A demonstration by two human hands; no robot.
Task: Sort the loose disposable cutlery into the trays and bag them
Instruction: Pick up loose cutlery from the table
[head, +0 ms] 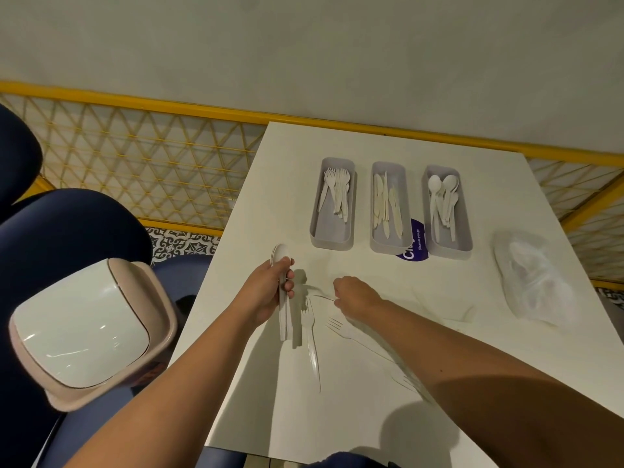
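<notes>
Head view, white table (371, 417).

Left hand (266, 292): fingers curled tight around a small bundle of spoons (283, 288), bowls up past the thumb, handles hanging down toward the table edge. Held clear of the surface, judging by the shadow beside it.

Right hand (354, 295): fingertips drawn together at the near end of one loose utensil (320, 295). Pinch looks closed on it, though white on white and blurred; type not certain, possibly a spoon. Long axis runs roughly left–right, away from the fingertips toward the left hand.

Still loose on table: one fork (312, 346), tines far, handle toward the body, lying just below and between both hands; second fork (341, 327) angled under the right forearm. More cutlery perhaps further right, too faint to confirm.

Trays in far row: fork tray (332, 238), knife tray (388, 244), spoon tray (450, 248) rightmost. Clear bags (537, 282) at right edge.

Judgement: the lengthwise fork is about equally near both hands, but only the right has fingers to spare once emptied. Spoon tray well apart from the left hand, diagonally across.
</notes>
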